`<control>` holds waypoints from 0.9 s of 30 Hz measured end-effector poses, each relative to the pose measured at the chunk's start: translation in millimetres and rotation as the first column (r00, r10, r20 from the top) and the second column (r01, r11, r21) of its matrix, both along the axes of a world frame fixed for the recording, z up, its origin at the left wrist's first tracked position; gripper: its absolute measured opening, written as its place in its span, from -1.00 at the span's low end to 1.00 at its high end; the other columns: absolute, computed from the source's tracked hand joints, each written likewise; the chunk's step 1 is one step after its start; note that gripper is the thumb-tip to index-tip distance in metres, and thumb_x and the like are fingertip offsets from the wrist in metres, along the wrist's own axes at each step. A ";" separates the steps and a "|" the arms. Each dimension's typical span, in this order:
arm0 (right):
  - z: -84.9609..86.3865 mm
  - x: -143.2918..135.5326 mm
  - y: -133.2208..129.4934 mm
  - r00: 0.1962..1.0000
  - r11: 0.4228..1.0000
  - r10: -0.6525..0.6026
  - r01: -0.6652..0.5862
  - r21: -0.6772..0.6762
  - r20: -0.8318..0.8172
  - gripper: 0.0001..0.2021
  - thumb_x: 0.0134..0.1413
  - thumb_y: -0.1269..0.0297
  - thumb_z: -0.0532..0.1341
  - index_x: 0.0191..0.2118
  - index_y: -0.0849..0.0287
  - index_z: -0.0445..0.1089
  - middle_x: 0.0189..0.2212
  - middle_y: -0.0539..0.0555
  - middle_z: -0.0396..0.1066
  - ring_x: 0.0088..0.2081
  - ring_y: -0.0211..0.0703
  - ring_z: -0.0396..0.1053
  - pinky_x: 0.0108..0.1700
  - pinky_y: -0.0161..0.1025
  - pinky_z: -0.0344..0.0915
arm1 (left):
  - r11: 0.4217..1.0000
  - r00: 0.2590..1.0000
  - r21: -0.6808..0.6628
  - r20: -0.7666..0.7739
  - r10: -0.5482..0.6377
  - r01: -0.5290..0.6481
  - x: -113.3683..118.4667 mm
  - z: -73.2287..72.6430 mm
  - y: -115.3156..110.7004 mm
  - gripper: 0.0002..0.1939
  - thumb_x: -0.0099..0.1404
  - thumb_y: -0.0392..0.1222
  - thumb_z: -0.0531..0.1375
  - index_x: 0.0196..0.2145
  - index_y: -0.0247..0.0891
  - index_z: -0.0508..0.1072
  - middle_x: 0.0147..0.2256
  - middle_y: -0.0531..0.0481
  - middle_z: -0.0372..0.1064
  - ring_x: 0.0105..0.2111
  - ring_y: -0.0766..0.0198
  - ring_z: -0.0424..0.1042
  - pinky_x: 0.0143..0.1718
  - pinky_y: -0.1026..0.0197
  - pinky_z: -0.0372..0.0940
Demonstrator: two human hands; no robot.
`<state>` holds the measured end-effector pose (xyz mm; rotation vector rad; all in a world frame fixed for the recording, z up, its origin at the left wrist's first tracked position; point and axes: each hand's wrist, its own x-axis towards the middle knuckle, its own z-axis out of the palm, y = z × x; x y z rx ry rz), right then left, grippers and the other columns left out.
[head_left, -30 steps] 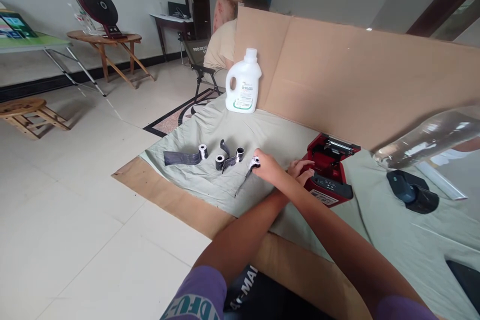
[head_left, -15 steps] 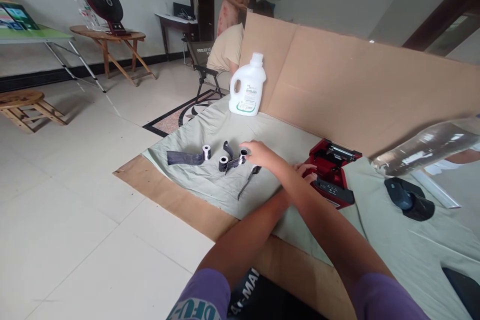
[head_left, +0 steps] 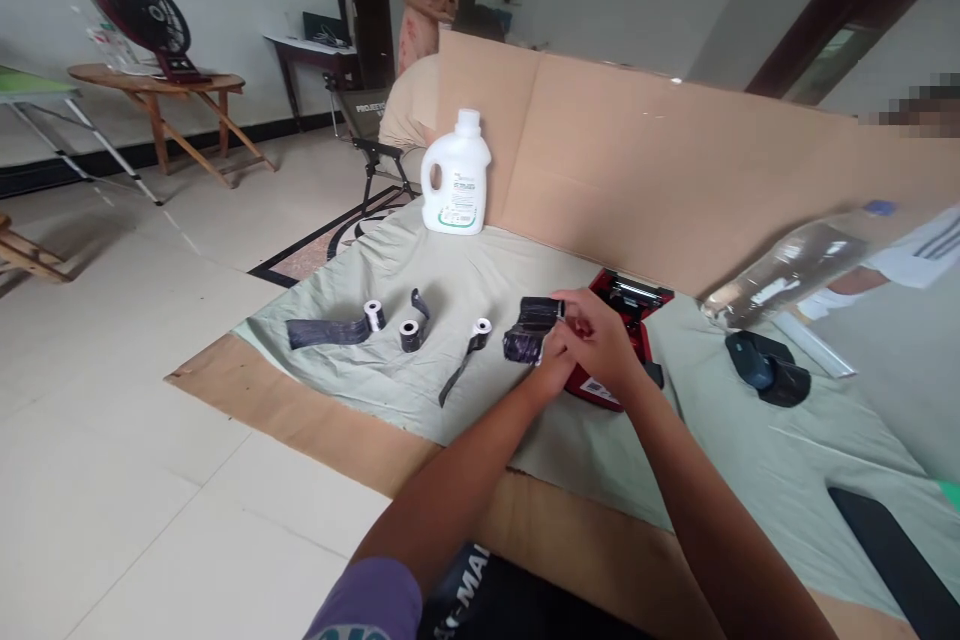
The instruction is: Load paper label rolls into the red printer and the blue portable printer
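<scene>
My left hand (head_left: 553, 362) and my right hand (head_left: 600, 335) are together, both closed on a dark, shiny roll of film (head_left: 531, 328) with a loose strip. They are above the left side of an open red device (head_left: 596, 388), whose raised lid (head_left: 636, 296) shows behind my right hand. On the cloth to the left lie a roll with a narrow dark strip (head_left: 481, 330), another roll with a curled strip (head_left: 410, 335) and a roll with a wide dark strip (head_left: 373, 315).
A white jug (head_left: 456, 182) stands by the cardboard wall (head_left: 600, 140). On the right are a large clear bottle (head_left: 795, 260), a black device (head_left: 765, 370) and a black flat object (head_left: 892, 540). Another person's arm (head_left: 855, 285) is beside the bottle.
One roll has been lifted off the cloth and is now between my hands. My right hand has moved right, my left hand has come off the red device, and the view has turned right.
</scene>
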<state>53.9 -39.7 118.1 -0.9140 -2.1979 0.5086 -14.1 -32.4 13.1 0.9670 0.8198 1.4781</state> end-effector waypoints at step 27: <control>-25.7 105.3 61.4 0.761 0.909 -0.299 0.410 -0.070 0.576 -0.73 -0.01 0.37 0.24 -0.15 0.16 0.55 -0.21 0.15 0.59 -0.10 0.12 0.41 0.00 -0.09 0.15 | 0.960 0.887 0.281 -0.439 0.140 -0.013 -7.7 13.8 -19.2 -0.61 0.27 -0.24 0.18 0.06 -0.09 0.49 0.22 -0.06 0.26 0.28 0.03 0.18 0.32 -0.03 0.10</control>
